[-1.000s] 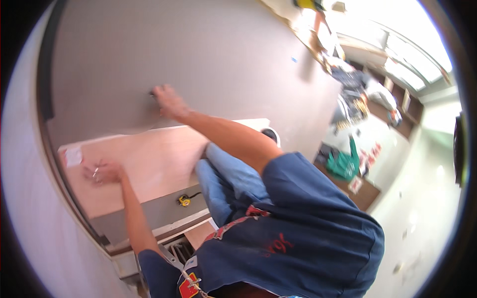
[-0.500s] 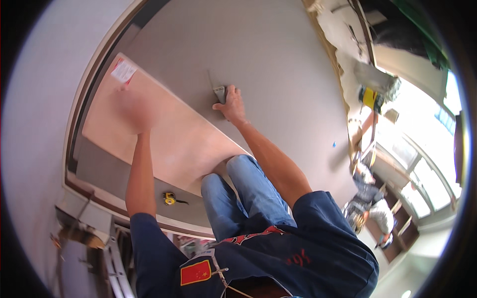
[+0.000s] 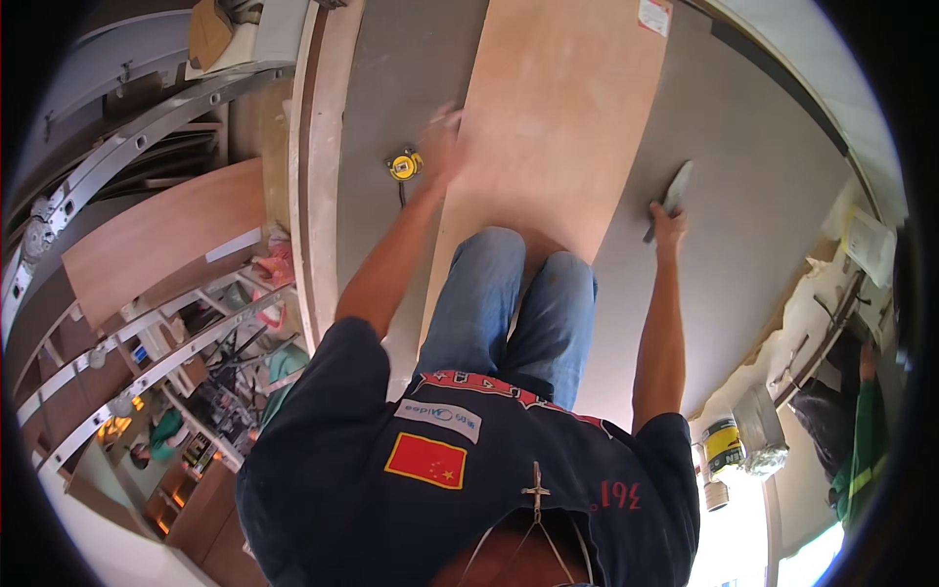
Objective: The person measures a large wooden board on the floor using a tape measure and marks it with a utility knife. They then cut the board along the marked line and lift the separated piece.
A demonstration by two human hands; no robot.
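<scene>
We kneel with both knees (image 3: 492,256) on a long pale wooden board (image 3: 558,127), which runs between our two hands and on ahead of them. Our right hand (image 3: 670,225) is clamped around a flat grey tool (image 3: 677,188), whose blade points ahead of the fingers while a darker end sticks out on the near left side of the grip. That hand is to the right of the board, over the grey floor (image 3: 753,186); we cannot tell whether the blade touches it. Our left hand (image 3: 446,147) is blurred at the board's left edge, so we cannot tell whether its fingers are apart or together, or whether they press on the wood. Just beside it, on the left and a little nearer to us, a yellow and black tape measure (image 3: 402,164) lies on the grey floor, its dark strap trailing toward us. Well ahead of the right hand, a white and red label (image 3: 654,16) is on the board's far end. Far to the left of the left hand, we see a metal ladder (image 3: 142,142) and a curved wooden sheet (image 3: 166,240). To the right of the right hand and behind it are a tin with a yellow band (image 3: 724,448) and another person's green sleeve (image 3: 863,430).
</scene>
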